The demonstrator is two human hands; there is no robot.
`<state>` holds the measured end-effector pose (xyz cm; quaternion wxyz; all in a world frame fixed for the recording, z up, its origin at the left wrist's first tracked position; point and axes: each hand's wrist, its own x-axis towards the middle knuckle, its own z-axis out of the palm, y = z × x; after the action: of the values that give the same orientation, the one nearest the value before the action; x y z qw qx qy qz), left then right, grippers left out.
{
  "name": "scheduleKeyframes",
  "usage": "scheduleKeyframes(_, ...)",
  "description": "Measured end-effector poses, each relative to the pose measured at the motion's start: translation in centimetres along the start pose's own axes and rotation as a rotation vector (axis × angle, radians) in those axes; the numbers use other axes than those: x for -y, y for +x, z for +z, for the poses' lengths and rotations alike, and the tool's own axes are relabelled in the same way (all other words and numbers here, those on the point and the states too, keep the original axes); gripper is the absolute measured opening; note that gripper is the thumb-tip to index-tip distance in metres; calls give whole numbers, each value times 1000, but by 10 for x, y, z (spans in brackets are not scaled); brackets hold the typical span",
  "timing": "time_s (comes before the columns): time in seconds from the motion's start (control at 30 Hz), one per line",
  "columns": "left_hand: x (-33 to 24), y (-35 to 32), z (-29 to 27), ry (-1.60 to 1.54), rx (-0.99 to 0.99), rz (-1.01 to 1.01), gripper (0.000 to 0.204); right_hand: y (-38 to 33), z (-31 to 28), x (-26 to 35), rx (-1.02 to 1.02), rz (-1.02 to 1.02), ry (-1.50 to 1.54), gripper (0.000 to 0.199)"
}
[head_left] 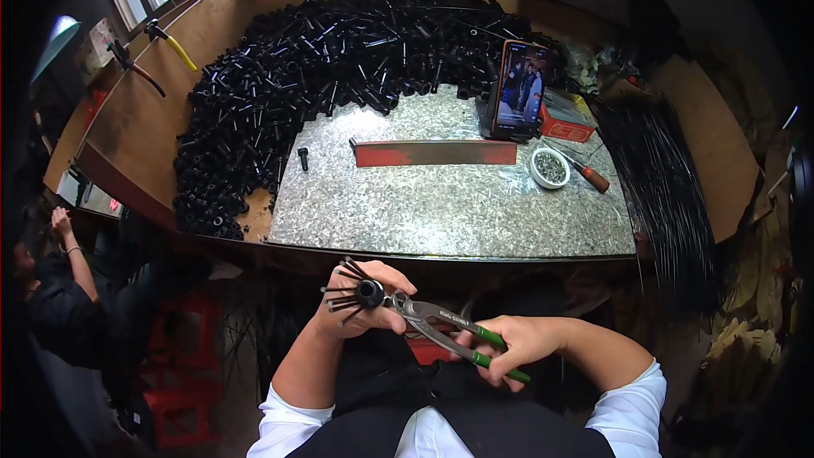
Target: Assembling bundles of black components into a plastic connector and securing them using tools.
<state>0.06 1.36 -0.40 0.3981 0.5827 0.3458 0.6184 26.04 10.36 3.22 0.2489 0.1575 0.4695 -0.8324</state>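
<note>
In front of the table's near edge, my left hand [370,282] is closed around a small black round hub [369,293] with a hole in its end. Several thin black rods [342,298] fan out from it to the left. My right hand [513,348] grips a pair of pliers [437,322] by its green handles, which are spread apart. The grey metal jaws point left and meet the hub's side by my left thumb. Whatever lies between the jaws is too small to make out.
A large heap of black tubular parts [339,51] lines the table's back and left. On the speckled top [407,212] lie a red-and-brown bar [437,153], a white cup of small metal pieces [549,168], a screwdriver [591,176] and a propped phone [517,89]. Black rods [666,178] bundle at right. Another person [59,280] sits left.
</note>
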Motion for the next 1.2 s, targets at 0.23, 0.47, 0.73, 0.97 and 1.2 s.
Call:
scheduleKeyframes(0.23,7,0,-7,39,-151,-71,50,2,7,-1,-967,-686,-1299,34)
scheduleKeyframes(0.47,4,8,-11,-121,50,-161,48,-5,-3,-6,-218,-42,38,20)
scheduleKeyframes(0.73,3,10,-8,-93,-130,-220,58,3,2,1,-1170,-786,-1399,41)
scheduleKeyframes(0.97,2,12,-7,-123,61,-221,49,-15,-21,-7,-249,-49,65,15)
scheduleKeyframes(1.2,6,10,4,-124,-34,-294,51,2,-5,8,-946,-503,-1374,56)
